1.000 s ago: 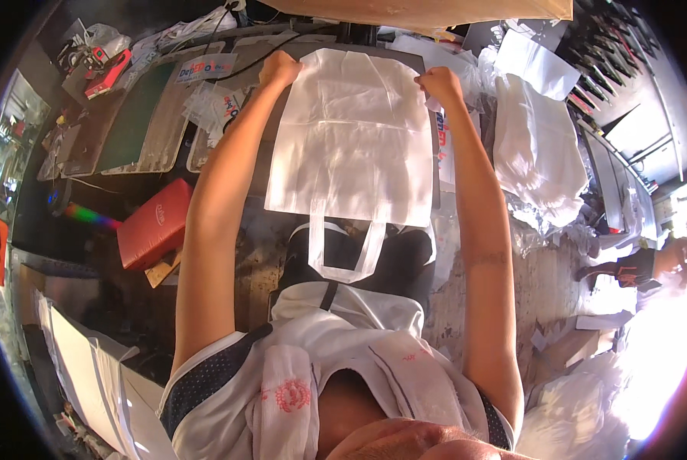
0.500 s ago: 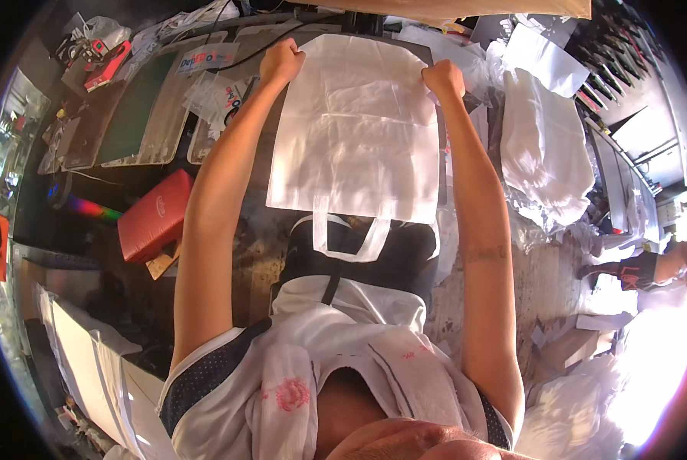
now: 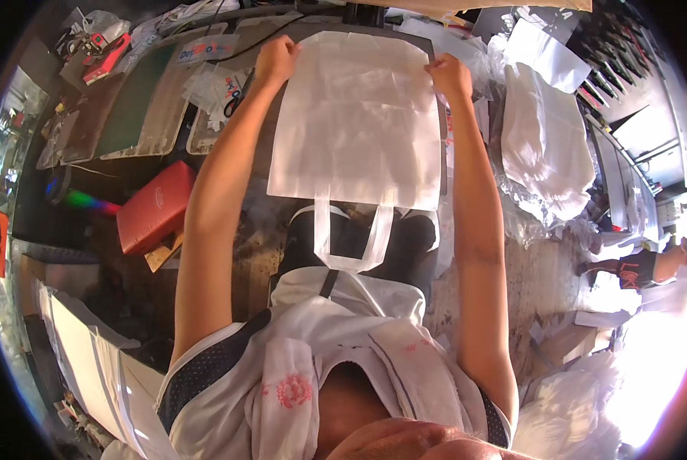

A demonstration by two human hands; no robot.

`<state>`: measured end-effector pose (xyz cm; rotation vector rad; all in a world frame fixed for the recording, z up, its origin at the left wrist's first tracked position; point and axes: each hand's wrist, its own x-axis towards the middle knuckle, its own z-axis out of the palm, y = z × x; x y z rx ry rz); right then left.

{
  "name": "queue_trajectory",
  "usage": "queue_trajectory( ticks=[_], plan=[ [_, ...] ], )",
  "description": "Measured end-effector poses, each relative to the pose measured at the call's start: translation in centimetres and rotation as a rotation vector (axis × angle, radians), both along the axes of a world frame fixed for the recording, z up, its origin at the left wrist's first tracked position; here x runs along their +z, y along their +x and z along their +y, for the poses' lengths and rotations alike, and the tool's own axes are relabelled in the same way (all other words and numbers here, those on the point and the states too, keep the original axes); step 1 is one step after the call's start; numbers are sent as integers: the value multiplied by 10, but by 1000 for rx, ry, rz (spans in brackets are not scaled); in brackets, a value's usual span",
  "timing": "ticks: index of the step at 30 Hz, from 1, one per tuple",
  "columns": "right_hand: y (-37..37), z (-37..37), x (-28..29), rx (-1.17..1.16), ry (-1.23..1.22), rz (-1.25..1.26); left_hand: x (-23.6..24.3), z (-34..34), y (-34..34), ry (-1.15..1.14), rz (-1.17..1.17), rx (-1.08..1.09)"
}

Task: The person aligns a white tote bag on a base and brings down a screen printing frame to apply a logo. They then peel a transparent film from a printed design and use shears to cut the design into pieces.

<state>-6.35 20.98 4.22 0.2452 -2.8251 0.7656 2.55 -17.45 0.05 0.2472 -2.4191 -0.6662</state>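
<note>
A white cloth tote bag [image 3: 355, 123] lies spread over the dark work surface in front of me, upside down. Its looped handle [image 3: 323, 230] hangs toward my lap, over the near edge. My left hand [image 3: 277, 60] is closed on the bag's far left corner. At the far right corner, my right hand [image 3: 451, 77] pinches the bag's edge, its fingers bent. Between the two hands the fabric is stretched fairly flat, with faint creases.
A red box [image 3: 157, 205] sits left of my left arm. Scissors [image 3: 233, 104] and flat framed boards [image 3: 138, 103] lie beyond it. Stacked white bags [image 3: 544, 138] in clear plastic are on the right. Another person [image 3: 641, 270] is at the far right.
The bag's near edge has shifted slightly away from me, and its cloth looks smoother. The handle hangs a little lower. Both hands stay at the far corners, with the right fingers slightly re-posed.
</note>
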Motion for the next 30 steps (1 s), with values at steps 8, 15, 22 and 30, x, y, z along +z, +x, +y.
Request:
queue_trajectory(
  ticks=[8, 15, 22, 30],
  plan=[
    [80, 41, 4, 104, -64, -164, 15, 19, 81, -113, -293, 82],
    [74, 21, -10, 72, -50, -103, 0, 23, 88, -263, -187, 95],
    [91, 1, -16, -67, -4, -19, -2, 33, 100, -363, -177, 112],
    [259, -17, -6, 512, -82, 287, 26, 55, 98, -142, 112, -318]
  ],
)
